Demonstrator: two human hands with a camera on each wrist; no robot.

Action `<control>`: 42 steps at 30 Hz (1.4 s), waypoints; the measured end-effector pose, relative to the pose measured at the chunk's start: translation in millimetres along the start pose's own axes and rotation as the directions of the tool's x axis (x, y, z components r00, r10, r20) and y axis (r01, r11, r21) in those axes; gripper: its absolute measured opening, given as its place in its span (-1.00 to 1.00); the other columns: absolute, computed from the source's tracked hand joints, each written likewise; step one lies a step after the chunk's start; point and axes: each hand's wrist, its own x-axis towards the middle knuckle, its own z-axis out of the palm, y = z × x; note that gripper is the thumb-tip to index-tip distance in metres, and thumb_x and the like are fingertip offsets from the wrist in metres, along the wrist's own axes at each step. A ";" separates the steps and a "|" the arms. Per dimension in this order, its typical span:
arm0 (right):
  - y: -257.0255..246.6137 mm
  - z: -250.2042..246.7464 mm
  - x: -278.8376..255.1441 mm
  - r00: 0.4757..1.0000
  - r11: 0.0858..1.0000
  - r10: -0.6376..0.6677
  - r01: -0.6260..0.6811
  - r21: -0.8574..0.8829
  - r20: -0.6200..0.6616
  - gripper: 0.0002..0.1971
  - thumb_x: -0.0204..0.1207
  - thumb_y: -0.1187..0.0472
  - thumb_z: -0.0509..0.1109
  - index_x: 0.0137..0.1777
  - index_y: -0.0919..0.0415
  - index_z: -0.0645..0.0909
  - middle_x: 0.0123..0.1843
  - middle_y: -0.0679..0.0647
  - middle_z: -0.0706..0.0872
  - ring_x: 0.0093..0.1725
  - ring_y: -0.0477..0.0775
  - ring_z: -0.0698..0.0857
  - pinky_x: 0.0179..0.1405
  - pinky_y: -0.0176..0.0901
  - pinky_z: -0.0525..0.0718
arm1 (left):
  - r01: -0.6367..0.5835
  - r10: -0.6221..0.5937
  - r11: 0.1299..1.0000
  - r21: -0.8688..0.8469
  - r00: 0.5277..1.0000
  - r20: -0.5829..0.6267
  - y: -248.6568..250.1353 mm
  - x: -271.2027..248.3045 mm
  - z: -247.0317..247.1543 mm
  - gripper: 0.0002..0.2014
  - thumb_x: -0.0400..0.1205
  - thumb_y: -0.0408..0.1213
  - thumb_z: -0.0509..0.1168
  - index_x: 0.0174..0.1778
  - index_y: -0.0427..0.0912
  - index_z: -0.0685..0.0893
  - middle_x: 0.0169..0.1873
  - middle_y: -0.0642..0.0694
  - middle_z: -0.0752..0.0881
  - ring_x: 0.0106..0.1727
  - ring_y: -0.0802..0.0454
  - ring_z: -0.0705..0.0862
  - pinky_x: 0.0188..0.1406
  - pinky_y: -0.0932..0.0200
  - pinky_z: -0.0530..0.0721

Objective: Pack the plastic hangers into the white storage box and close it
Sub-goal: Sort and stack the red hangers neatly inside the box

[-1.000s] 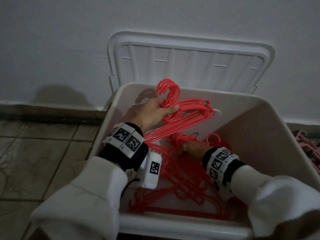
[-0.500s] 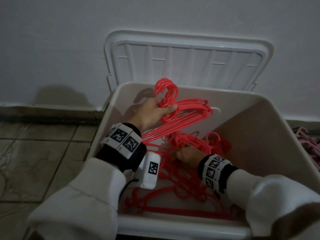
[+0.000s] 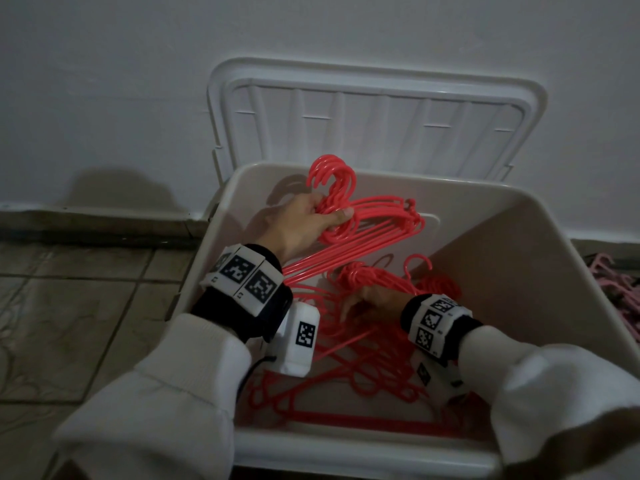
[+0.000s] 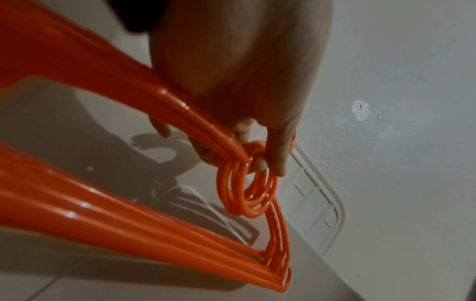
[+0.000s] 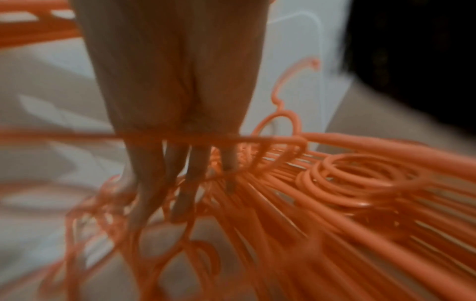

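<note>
The white storage box (image 3: 349, 450) stands open on the floor, its lid (image 3: 374, 126) leaning back against the wall. Inside, by the far left wall, my left hand (image 3: 304, 220) grips a bundle of red hangers (image 3: 381, 223) at their necks, hooks pointing up. The left wrist view shows the fingers (image 4: 275, 154) curled round the stacked hooks (image 4: 247, 195). My right hand (image 3: 370, 299) is lower, in the middle of the box, on a loose pile of red hangers (image 3: 346, 375). Its straight fingers (image 5: 185, 195) reach down between the hanger wires (image 5: 347, 183); that view is blurred.
Several pink hangers (image 3: 620, 282) lie on the floor to the right of the box. Brown floor tiles (image 3: 69, 306) stretch to the left. A white wall (image 3: 104, 81) stands right behind the box and lid.
My right hand has slid across the pile toward me and to the left. The left hand keeps its grip on the bundle in nearly the same place.
</note>
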 end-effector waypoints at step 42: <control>-34.3 -14.6 -18.4 0.833 0.811 0.478 -0.540 0.226 0.277 0.01 0.15 -0.41 0.49 0.56 0.03 0.31 0.50 -0.14 0.39 0.51 0.01 0.34 0.54 -0.06 0.25 | -0.021 0.021 0.999 0.031 1.000 0.002 -9.1 8.4 -1.6 -0.89 0.58 -0.25 0.36 -0.26 -0.13 0.63 -0.38 0.00 0.67 -0.40 0.22 0.61 -0.25 0.35 0.56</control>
